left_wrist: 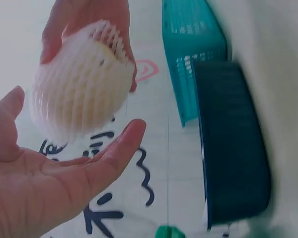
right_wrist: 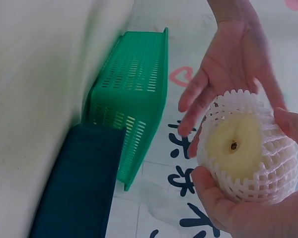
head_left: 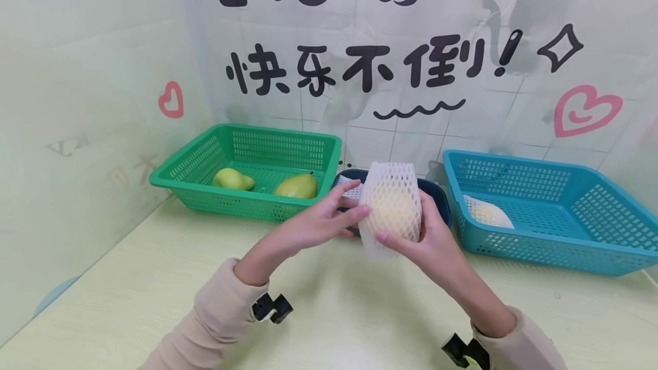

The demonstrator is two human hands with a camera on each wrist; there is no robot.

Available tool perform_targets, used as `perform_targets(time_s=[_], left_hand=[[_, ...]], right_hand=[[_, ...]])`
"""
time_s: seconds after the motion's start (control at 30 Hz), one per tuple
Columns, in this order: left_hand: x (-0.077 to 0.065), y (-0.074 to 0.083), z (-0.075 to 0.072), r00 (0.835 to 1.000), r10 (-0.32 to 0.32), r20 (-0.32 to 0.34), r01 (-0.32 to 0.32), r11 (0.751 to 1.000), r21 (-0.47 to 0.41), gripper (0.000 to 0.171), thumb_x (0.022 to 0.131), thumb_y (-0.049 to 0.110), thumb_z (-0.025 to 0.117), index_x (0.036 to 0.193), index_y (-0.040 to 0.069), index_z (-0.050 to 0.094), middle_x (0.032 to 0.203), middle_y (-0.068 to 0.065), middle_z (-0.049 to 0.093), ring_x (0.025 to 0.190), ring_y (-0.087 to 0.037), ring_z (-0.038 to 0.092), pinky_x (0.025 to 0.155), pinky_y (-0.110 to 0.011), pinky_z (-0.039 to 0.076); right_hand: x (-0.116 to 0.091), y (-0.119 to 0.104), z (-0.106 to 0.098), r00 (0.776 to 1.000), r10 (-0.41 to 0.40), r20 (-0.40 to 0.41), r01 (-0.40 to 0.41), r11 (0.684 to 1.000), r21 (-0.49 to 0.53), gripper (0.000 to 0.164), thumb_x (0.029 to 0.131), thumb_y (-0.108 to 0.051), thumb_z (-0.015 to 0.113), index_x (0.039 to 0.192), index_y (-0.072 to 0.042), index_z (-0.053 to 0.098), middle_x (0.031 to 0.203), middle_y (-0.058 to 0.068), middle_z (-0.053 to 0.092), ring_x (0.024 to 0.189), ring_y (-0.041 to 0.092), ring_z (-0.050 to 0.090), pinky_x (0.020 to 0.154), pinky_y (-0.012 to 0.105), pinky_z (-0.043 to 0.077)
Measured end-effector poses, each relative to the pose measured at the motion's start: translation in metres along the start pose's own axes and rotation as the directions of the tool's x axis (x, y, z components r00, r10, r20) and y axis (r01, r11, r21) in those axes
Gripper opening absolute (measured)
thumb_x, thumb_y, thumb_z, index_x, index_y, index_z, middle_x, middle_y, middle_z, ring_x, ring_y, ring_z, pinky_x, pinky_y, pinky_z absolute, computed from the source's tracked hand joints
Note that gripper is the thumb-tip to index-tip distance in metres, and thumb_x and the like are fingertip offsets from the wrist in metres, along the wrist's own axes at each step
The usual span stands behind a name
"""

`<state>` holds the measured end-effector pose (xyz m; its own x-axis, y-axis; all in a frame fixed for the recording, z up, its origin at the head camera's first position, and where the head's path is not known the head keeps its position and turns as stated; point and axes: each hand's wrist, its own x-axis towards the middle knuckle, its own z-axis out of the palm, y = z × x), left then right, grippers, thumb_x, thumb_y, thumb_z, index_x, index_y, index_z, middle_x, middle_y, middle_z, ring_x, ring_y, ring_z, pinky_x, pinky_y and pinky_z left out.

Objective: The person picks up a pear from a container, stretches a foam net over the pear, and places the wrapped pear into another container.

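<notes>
A pale yellow pear [head_left: 393, 210] in a white foam net sleeve [right_wrist: 278, 163] is held up above the table's middle. My right hand [head_left: 437, 250] grips it from the right side, thumb in front and fingers curled round the far side. In the right wrist view, the fruit's dark-spotted end shows through the sleeve's opening. At the left, my left hand [head_left: 316, 224] is close to the sleeve with its fingers spread. The left wrist view shows a gap between the left palm [left_wrist: 54, 193] and the wrapped pear.
Behind the hands stands a dark blue tray [head_left: 442, 196] with another white foam net [head_left: 352, 190] in it. To the left, a green basket [head_left: 247, 207] holds a yellow-green pear [head_left: 233, 180] and another yellow-green fruit [head_left: 298, 186]. A blue basket [head_left: 555, 253] at right holds a net-wrapped fruit [head_left: 488, 213].
</notes>
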<state>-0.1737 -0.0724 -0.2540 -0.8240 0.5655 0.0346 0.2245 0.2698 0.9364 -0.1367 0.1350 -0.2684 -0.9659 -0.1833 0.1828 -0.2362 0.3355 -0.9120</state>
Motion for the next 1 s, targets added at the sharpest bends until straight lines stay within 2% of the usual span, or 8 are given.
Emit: perform_targets(time_s=[0.07,0.13,0.23,0.37,0.47,0.53,0.87,1.0], left_hand=[[0.0,-0.003,-0.009,0.997,0.036,-0.064,-0.029,0.993,0.116,0.059,0.096,0.034,0.049,0.146,0.012,0.025,0.135,-0.015,0.048,0.115,-0.03,0.055,0.092,-0.041,0.049],[0.0,-0.006,-0.017,0.986,0.052,-0.158,-0.008,0.964,0.267,0.053,0.095,0.035,0.05,0.141,0.011,0.036,0.132,-0.013,0.052,0.113,-0.031,0.056,0.091,-0.042,0.049],[0.0,-0.011,-0.028,0.949,0.067,-0.308,0.09,0.879,0.468,0.046,0.093,0.034,0.055,0.134,0.013,0.049,0.129,-0.011,0.056,0.116,-0.03,0.053,0.094,-0.044,0.046],[0.0,-0.02,-0.036,0.906,0.095,-0.413,0.205,0.754,0.624,0.035,0.09,0.025,0.061,0.122,0.011,0.059,0.121,-0.012,0.06,0.113,-0.032,0.052,0.09,-0.046,0.045],[0.0,-0.025,-0.038,0.897,0.116,-0.427,0.245,0.672,0.698,0.022,0.087,0.02,0.065,0.108,0.012,0.067,0.109,-0.012,0.065,0.103,-0.031,0.056,0.08,-0.043,0.048],[0.0,-0.027,-0.038,0.896,0.119,-0.429,0.262,0.638,0.724,0.016,0.086,0.019,0.066,0.101,0.014,0.069,0.102,-0.01,0.066,0.097,-0.029,0.057,0.074,-0.04,0.049],[0.0,-0.026,-0.033,0.88,0.139,-0.455,0.305,0.57,0.763,0.012,0.083,0.016,0.069,0.095,0.015,0.07,0.091,-0.007,0.064,0.089,-0.026,0.056,0.063,-0.036,0.048],[0.001,-0.026,-0.032,0.877,0.15,-0.456,0.305,0.56,0.77,0.01,0.082,0.016,0.07,0.092,0.015,0.071,0.089,-0.006,0.063,0.087,-0.025,0.057,0.059,-0.033,0.047]], right_hand=[[0.001,0.0,-0.003,1.0,-0.011,-0.002,0.011,1.0,0.017,0.087,0.081,-0.024,0.073,0.145,-0.016,0.014,0.135,0.012,0.038,0.116,0.033,0.047,0.087,0.046,0.051],[0.001,-0.001,-0.006,1.0,-0.014,-0.004,0.014,0.999,0.037,0.087,0.08,-0.022,0.073,0.144,-0.016,0.015,0.135,0.012,0.038,0.116,0.033,0.047,0.087,0.047,0.051],[0.001,-0.004,-0.011,1.0,-0.017,-0.003,0.017,0.998,0.061,0.088,0.08,-0.021,0.074,0.145,-0.016,0.015,0.134,0.013,0.039,0.116,0.034,0.048,0.086,0.046,0.051],[0.0,-0.008,-0.021,1.0,-0.016,-0.008,0.017,0.996,0.093,0.089,0.08,-0.018,0.073,0.145,-0.018,0.013,0.135,0.014,0.039,0.118,0.034,0.047,0.086,0.042,0.051],[-0.001,-0.012,-0.03,1.0,-0.018,-0.02,0.02,0.995,0.1,0.089,0.081,-0.017,0.072,0.146,-0.019,0.011,0.136,0.013,0.037,0.119,0.031,0.046,0.087,0.034,0.051],[-0.002,-0.014,-0.037,0.999,-0.022,-0.033,0.025,0.994,0.105,0.089,0.082,-0.016,0.072,0.146,-0.02,0.011,0.137,0.013,0.036,0.119,0.03,0.045,0.086,0.028,0.051],[0.004,-0.004,-0.089,0.989,-0.018,-0.15,0.039,0.989,0.142,0.085,0.083,-0.016,0.07,0.146,-0.02,0.012,0.139,0.01,0.031,0.118,0.024,0.04,0.078,0.014,0.049],[0.009,0.005,-0.115,0.978,0.035,-0.206,-0.026,0.999,0.048,0.085,0.084,-0.025,0.068,0.146,-0.023,0.01,0.139,0.008,0.028,0.119,0.027,0.033,0.076,0.011,0.049]])
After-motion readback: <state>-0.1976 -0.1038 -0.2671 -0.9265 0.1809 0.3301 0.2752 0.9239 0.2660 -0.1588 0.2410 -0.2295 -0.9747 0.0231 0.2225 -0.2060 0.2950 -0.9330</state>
